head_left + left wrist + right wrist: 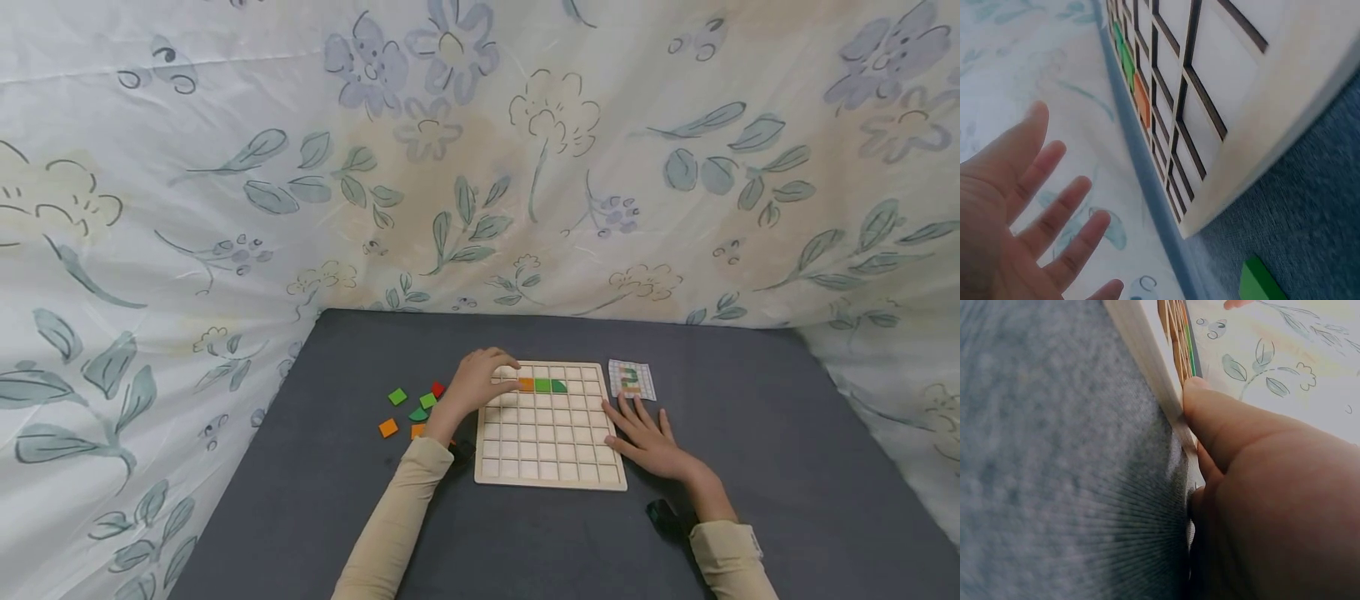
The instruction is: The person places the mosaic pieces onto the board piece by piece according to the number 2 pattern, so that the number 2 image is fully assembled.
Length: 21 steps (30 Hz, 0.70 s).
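A pale wooden grid board lies on the dark table. In its second row from the back sit an orange square tile, a green square tile and a dark green rounded tile, side by side. My left hand hovers over the board's back left part, thumb near the orange tile. The left wrist view shows that hand with fingers spread and nothing in them. My right hand lies at the board's right edge, its fingers extended and the thumb touching the rim.
Several loose tiles lie left of the board, among them a red one, a light green one and an orange one. A small pattern card lies beyond my right fingertips. A flowered cloth hangs behind the table.
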Tool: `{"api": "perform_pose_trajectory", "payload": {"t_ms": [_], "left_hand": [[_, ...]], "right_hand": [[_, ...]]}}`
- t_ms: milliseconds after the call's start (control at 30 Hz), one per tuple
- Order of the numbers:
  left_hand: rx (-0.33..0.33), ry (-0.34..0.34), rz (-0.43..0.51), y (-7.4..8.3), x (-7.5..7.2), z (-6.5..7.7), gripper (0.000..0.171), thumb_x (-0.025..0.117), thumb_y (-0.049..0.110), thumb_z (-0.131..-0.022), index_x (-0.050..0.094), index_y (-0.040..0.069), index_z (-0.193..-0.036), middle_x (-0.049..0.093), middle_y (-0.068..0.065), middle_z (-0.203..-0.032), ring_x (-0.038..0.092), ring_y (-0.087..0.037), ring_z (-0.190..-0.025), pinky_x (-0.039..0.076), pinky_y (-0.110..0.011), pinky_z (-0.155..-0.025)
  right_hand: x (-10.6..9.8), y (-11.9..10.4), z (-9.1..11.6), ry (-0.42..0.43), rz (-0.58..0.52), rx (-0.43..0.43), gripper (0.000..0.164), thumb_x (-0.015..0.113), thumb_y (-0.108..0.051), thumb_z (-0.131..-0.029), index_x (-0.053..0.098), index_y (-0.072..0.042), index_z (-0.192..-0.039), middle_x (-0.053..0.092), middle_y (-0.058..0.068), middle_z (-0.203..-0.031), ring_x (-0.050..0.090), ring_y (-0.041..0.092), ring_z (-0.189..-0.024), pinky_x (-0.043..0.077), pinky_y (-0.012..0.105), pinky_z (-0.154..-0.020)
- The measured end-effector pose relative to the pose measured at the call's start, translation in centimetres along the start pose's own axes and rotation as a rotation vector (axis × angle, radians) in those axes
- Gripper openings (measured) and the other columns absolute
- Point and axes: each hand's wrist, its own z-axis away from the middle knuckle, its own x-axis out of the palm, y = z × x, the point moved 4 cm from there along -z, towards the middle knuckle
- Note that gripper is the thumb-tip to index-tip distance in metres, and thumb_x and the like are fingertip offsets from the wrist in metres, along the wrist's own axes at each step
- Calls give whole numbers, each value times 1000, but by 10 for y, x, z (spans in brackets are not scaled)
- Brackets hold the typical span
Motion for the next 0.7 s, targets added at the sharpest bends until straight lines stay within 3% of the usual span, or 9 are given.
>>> {"api": "perform_pose_trajectory", "payload": {"t_ms": [167, 700], "left_hand": [[-8, 41, 16, -5, -7, 8, 36, 64, 38, -86, 65, 18, -115, 57, -1, -121, 51, -24, -114, 35, -47, -104], [-53, 142, 45, -24, -23, 37, 36, 69, 33, -83, 65, 15, -114, 58, -4, -119, 53, -26, -110, 41, -47, -97]], "right_hand": [[-2, -2, -1, -5, 5, 25, 63, 48, -34, -96, 20, -12, -149, 2, 23, -153, -10, 44, -139, -20, 66, -101], [-3, -5, 1, -14, 14, 42, 63, 48, -34, -96, 20, -14, -149, 2, 20, -154, -8, 44, -139, -19, 66, -101]]}}
